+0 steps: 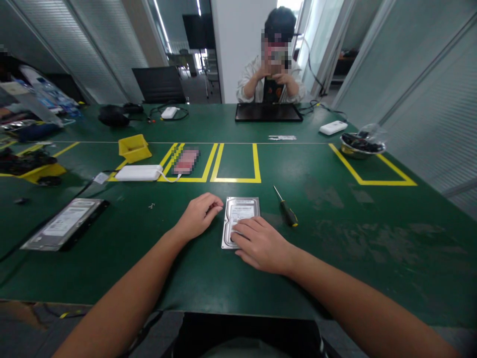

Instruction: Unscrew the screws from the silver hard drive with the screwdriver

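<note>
A silver hard drive lies flat on the green table in front of me. My right hand rests on its near end, fingers spread over the label. My left hand sits curled on the table at the drive's left edge, fingertips touching or nearly touching its side. A screwdriver with a black and yellow handle lies just right of the drive. A few tiny screws lie to the left.
A second hard drive lies at the left. Beyond are a white box, a yellow bin, yellow tape squares and a bowl. A person sits opposite behind a black tray.
</note>
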